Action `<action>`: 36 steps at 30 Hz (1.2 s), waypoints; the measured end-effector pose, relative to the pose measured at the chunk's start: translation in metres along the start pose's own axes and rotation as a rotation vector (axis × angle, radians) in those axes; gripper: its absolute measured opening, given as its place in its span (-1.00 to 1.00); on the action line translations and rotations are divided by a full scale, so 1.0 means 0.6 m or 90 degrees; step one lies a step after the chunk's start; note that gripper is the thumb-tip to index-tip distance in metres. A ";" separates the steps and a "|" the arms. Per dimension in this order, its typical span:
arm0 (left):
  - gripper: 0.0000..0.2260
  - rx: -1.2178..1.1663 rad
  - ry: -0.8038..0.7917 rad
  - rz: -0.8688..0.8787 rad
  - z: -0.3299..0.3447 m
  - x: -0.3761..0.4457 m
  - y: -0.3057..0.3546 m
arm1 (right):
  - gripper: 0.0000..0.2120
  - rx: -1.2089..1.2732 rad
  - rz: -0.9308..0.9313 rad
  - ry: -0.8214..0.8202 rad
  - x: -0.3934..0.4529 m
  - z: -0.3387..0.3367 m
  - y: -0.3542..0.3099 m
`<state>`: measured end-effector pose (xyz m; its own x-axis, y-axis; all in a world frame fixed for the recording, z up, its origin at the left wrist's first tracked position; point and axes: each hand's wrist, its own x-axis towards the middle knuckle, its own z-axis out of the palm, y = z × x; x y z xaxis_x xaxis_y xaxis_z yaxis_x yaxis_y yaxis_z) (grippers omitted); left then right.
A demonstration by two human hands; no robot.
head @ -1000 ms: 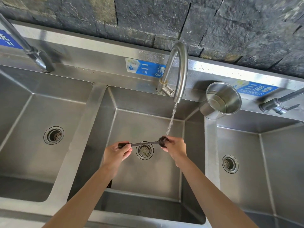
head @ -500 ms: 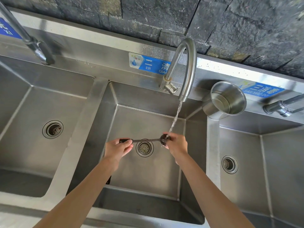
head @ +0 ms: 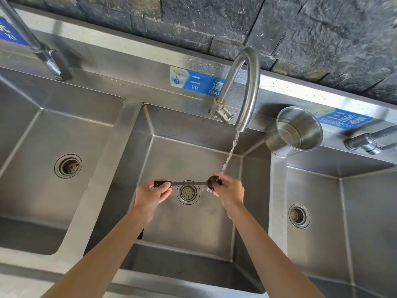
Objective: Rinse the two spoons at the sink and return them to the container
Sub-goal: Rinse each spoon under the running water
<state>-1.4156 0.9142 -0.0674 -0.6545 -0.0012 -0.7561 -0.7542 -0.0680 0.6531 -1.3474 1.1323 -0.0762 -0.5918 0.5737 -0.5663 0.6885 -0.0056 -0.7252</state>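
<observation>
Both hands work over the drain in the middle basin of the stainless-steel three-basin sink, walls well apart all round; the left hand pinches the handle of a dark long-handled spoon; right hand fingers curl round its bowl under the tap's stream; the round steel container on the back ledge holds no spoons.

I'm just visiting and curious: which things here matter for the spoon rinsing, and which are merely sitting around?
In use:
dark spoon
left hand
right hand
middle faucet, running
middle basin
steel container

Idle:
left basin
right basin
side faucets
blue labels
</observation>
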 end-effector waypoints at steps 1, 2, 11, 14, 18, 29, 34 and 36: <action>-0.88 -0.005 -0.005 -0.001 -0.002 0.000 -0.003 | -0.77 0.003 -0.003 -0.001 -0.001 -0.002 -0.004; -0.88 -0.011 -0.012 -0.002 -0.003 0.000 -0.005 | -0.81 0.006 -0.008 0.001 -0.001 -0.003 -0.008; -0.74 -0.068 -0.054 -0.076 -0.009 0.004 -0.025 | -0.88 0.043 -0.005 0.002 -0.015 -0.017 -0.035; -0.69 -0.075 -0.039 -0.097 -0.011 0.007 -0.034 | -0.94 0.056 0.015 0.006 -0.021 -0.024 -0.030; -0.72 -0.101 -0.052 -0.135 -0.011 0.003 -0.038 | -0.89 0.111 0.039 0.007 -0.031 -0.025 -0.034; -0.78 -0.241 -0.049 -0.133 -0.019 0.004 -0.029 | -0.90 0.435 0.091 -0.039 -0.044 -0.002 -0.015; -0.70 -0.258 -0.076 -0.097 -0.027 0.002 -0.028 | -0.79 0.476 0.088 -0.057 -0.042 -0.001 -0.004; -0.69 -0.280 -0.093 -0.090 -0.028 0.001 -0.029 | -0.77 0.497 0.082 -0.059 -0.038 -0.003 -0.001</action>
<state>-1.4022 0.8984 -0.0798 -0.5716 0.1763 -0.8013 -0.7633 -0.4725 0.4406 -1.3339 1.1209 -0.0621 -0.5837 0.4596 -0.6694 0.2811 -0.6591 -0.6976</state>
